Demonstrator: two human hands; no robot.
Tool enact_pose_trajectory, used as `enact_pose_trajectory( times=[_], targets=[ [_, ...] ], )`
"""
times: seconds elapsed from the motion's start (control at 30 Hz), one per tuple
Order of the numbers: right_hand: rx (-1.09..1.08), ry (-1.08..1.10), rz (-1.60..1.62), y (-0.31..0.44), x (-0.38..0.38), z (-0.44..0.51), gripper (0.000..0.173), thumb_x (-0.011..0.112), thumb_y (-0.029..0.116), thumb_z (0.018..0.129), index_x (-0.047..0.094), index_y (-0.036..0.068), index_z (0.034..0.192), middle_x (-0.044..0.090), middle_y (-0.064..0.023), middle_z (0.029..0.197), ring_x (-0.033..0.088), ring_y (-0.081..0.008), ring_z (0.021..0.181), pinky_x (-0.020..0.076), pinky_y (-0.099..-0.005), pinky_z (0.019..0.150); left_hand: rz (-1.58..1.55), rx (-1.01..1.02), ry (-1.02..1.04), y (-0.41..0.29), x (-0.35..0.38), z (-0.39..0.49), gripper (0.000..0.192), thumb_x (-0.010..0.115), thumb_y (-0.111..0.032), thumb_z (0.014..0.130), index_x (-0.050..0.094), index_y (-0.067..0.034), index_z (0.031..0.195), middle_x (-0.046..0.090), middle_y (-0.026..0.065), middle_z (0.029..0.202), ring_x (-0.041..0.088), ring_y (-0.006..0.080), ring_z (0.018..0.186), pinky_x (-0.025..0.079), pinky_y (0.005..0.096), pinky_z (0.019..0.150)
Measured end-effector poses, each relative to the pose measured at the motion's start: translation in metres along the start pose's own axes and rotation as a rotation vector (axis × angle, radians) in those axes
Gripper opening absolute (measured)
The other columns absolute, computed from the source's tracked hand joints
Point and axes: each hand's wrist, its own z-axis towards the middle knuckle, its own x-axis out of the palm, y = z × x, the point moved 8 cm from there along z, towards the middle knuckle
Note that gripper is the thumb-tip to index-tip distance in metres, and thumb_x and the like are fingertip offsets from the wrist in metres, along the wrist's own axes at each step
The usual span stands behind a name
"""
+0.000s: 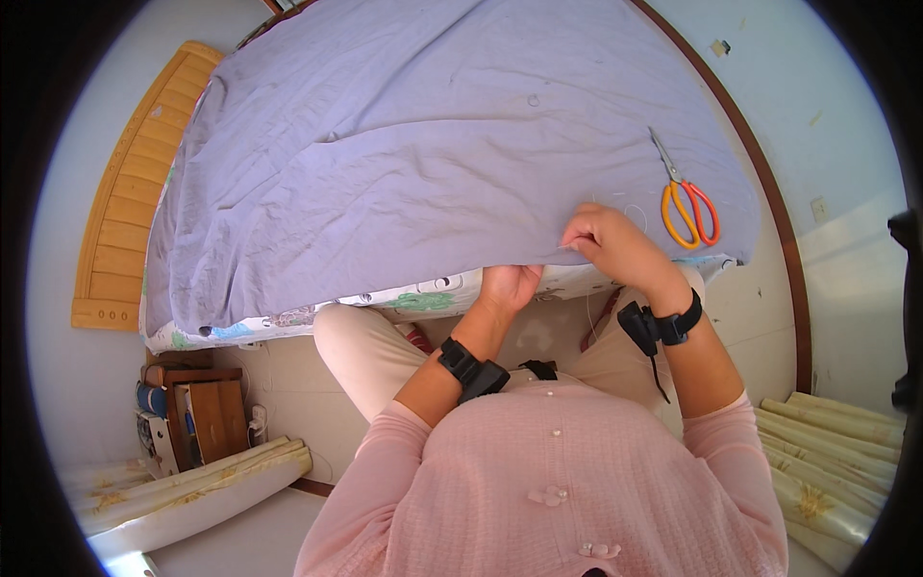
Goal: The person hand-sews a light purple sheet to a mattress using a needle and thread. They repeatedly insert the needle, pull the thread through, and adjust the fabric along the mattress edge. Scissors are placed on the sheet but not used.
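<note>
A grey-lavender cloth (433, 173) is spread over a bed, its near edge running along the mattress side. My left hand (510, 285) is palm up at that edge, with most of its fingers hidden beneath the cloth, so its grip does not show. Just right of it, above the cloth, my right hand (602, 234) pinches a thin sewing needle (562, 247) between thumb and fingers; only a small pale tip shows. White thread (636, 209) makes a loop beside the right hand, and a strand hangs below the cloth edge. Scissors (681, 191) with orange and red handles lie farther right.
Under the cloth shows a white printed bed cover (425, 299). A wooden headboard (140, 195) stands at the left, with a bedside cabinet (216, 418) below it. Patterned curtains (829, 447) hang at both lower sides. My knees (353, 346) are against the bed.
</note>
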Motion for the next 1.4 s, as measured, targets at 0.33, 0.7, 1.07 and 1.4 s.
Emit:
enact_pose_trajectory(
  times=[0.33, 0.7, 1.07, 1.4],
  targets=[
    [0.04, -0.273, -0.158, 0.029, -0.015, -0.02, 0.004, 0.059, 0.002, 0.083, 0.062, 0.0, 0.084, 0.057, -0.0176, 0.086, 0.056, -0.0387, 0.082, 0.0454, -0.0424, 0.07, -0.026, 0.062, -0.13, -0.001, -0.003, 0.005, 0.017, 0.053, -0.004, 0.096, 0.056, -0.007, 0.113, 0.062, 0.0041, 0.11, 0.061, 0.0162, 0.1, 0.056, 0.0302, 0.085],
    [-0.066, -0.412, -0.319, 0.025, -0.004, 0.0, 0.006, 0.058, -0.002, 0.083, 0.062, -0.002, 0.087, 0.055, -0.0187, 0.086, 0.056, -0.0389, 0.08, 0.046, -0.0431, 0.07, 0.321, 0.2, -0.195, -0.015, -0.002, 0.01, 0.019, 0.052, -0.005, 0.096, 0.055, -0.004, 0.115, 0.061, 0.0072, 0.114, 0.061, 0.0201, 0.102, 0.054, 0.0318, 0.084],
    [-0.039, -0.473, -0.221, 0.017, -0.009, 0.002, 0.007, 0.056, -0.003, 0.084, 0.062, -0.003, 0.087, 0.056, -0.0193, 0.086, 0.056, -0.0395, 0.08, 0.047, -0.0435, 0.07, 0.696, 0.214, -0.039, -0.019, 0.005, 0.01, 0.035, 0.053, 0.007, 0.087, 0.052, -0.004, 0.12, 0.058, 0.0072, 0.116, 0.054, 0.0198, 0.11, 0.046, 0.0331, 0.094],
    [-0.027, -0.357, -0.082, -0.001, -0.021, 0.002, 0.008, 0.059, -0.002, 0.082, 0.064, 0.001, 0.087, 0.059, -0.0161, 0.086, 0.059, -0.0347, 0.079, 0.0471, -0.039, 0.069, 0.213, 0.137, 0.021, 0.004, 0.037, -0.008, 0.037, 0.061, -0.004, 0.092, 0.05, -0.003, 0.127, 0.057, 0.0085, 0.125, 0.056, 0.0197, 0.115, 0.044, 0.035, 0.102]
  ],
)
